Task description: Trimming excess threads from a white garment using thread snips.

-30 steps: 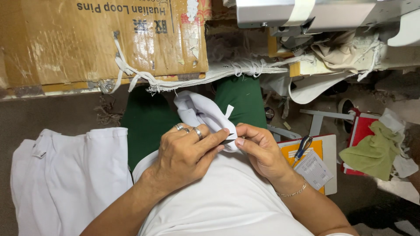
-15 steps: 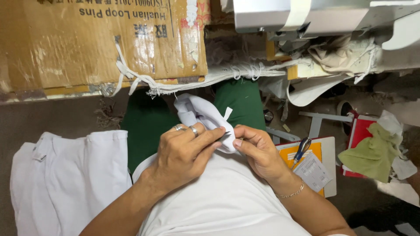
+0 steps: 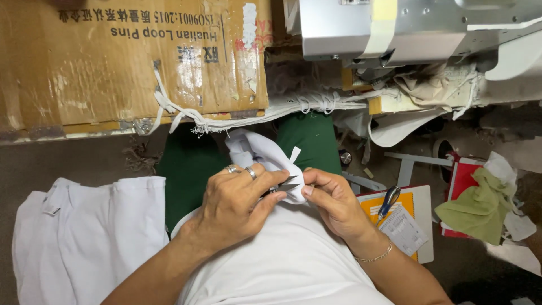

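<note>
My left hand (image 3: 234, 206), with two rings on its fingers, is closed around small dark thread snips (image 3: 287, 184) whose blades poke out toward the right. My right hand (image 3: 333, 200), a thin bracelet at its wrist, pinches the edge of a small white fabric piece (image 3: 261, 151) right at the blade tips. The fabric bunches up above both hands, with a short white tab sticking out at its right side. Both hands hover over my lap, above my white shirt (image 3: 288, 265) and green trousers (image 3: 189, 169).
A pile of white garments (image 3: 84, 231) lies at my left. A worn cardboard box (image 3: 135, 62) sits above, a grey sewing machine (image 3: 406, 28) at top right. To the right lie an orange notebook with a screwdriver (image 3: 388, 202), a green cloth (image 3: 480, 206) and scraps.
Both hands stay nearly in place on the white fabric. The snips' blades now show more plainly between the hands, and the fabric has shifted slightly.
</note>
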